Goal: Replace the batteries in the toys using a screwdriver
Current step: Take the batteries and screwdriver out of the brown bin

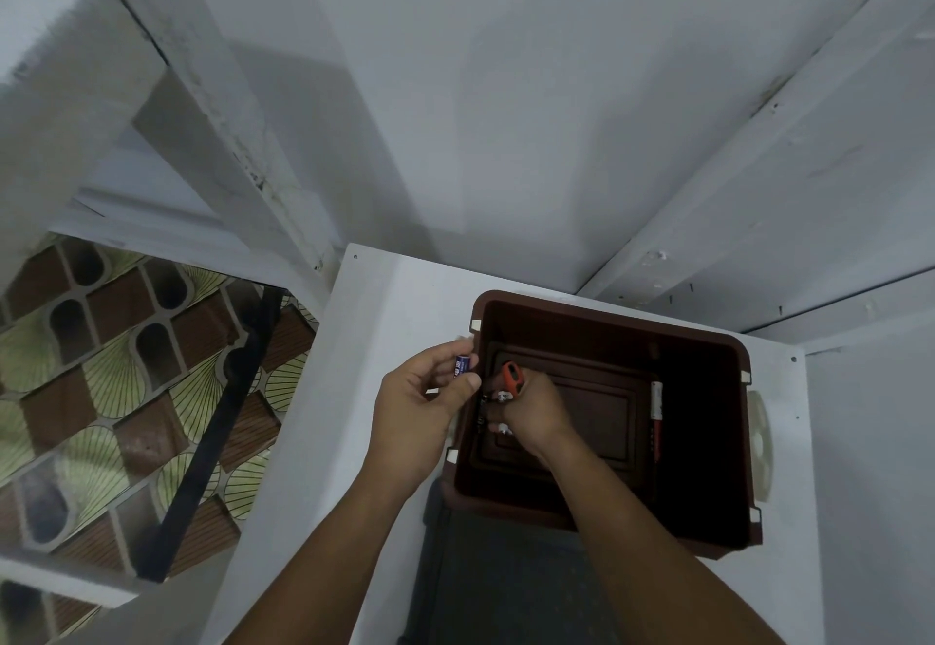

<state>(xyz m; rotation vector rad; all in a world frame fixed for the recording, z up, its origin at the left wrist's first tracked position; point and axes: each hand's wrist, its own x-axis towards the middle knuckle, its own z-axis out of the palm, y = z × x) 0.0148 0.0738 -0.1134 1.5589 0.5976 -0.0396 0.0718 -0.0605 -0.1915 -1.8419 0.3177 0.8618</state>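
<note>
Head view, looking down.

- Your left hand [420, 411] is outside the brown box [607, 316], just beside its left rim. Thumb and fingers pinch a blue battery [462, 366].
- The battery's long axis runs roughly near-to-far, with the far end leaning slightly right. Most of the body shows between the fingertips. You cannot tell which pole faces away.
- Your right hand [531, 409] is down inside the box at its left side. Its fingers are curled round an orange-handled screwdriver [512, 377].
- The handle's butt sticks out past the knuckles and points away from you and to the left. The shaft and tip are hidden under the hand, so their direction cannot be read.
- Small white and dark parts [501, 396] show at the fingertips. They are too small to identify.
- A red-and-white battery [656, 414] lies on the box floor along the right wall, well apart from both hands. Its long axis runs near-to-far, with the white end away from you and the red end toward you.
- The box sits on a white table [384, 320] near the corner of two white walls.
- A pale round object [761, 442] lies on the table just beside the box's right rim.
- Patterned floor tiles [116, 391] show at the left.
</note>
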